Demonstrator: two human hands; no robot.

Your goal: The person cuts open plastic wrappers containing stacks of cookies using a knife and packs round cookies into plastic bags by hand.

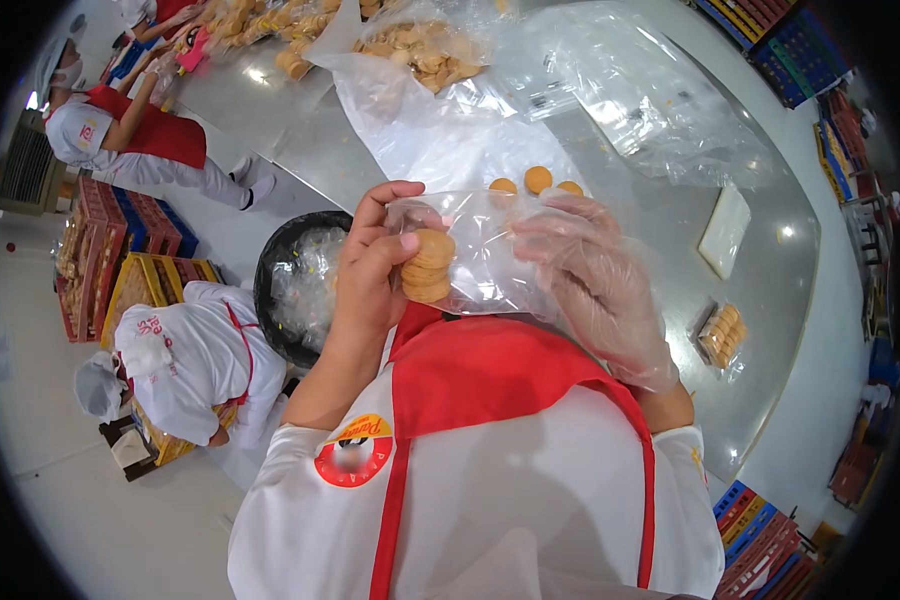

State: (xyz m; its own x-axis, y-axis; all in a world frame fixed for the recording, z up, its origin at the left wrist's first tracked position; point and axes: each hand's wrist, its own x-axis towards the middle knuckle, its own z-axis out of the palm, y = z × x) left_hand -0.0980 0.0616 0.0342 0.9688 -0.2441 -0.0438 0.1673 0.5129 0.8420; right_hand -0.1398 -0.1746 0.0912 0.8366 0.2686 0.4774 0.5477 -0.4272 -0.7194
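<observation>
A clear plastic bag (485, 255) is stretched between my two hands above the table's near edge. Inside its left end lies a stack of round, flat cookies (428, 268). My left hand (375, 255), bare, pinches that end, with the thumb over the cookies. On the bag's right end is my right hand (595, 270), in a loose clear glove, its fingers closed on the film. Just beyond the bag, a few loose cookies (538, 180) rest on the table, partly hidden by the bag and glove.
The metal table (670, 225) bears plastic sheeting (630, 80), a cookie pile (420, 50), a packed cookie bag (722, 335) and a white stack (725, 232). A black-lined bin (270, 290) stands left. Co-workers (185, 360) work near crates (95, 260).
</observation>
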